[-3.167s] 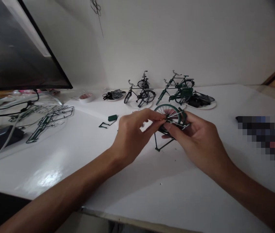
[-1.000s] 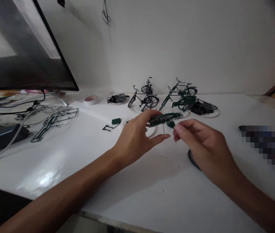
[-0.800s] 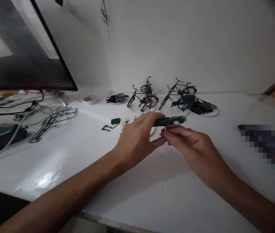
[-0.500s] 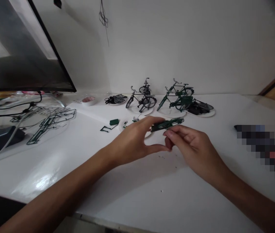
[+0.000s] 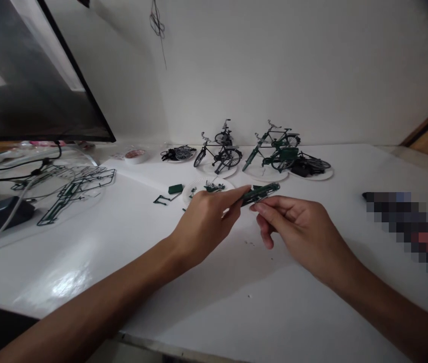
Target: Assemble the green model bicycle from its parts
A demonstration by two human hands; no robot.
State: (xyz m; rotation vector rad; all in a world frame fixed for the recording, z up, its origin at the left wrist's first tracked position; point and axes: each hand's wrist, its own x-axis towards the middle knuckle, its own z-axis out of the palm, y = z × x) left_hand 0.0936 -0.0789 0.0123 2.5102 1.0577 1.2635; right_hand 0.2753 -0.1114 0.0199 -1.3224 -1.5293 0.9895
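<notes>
green bike part | long axis across me, right end up and away | left hand grasping left end | right hand pinching underside

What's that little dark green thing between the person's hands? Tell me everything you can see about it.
The dark green piece is slim and elongated, with a slight sheen like painted metal, and matches the green model bicycles behind it. It is held in the air, tilted up to the right. The left hand and right hand meet at its lower end; which one grips it is unclear.
</notes>
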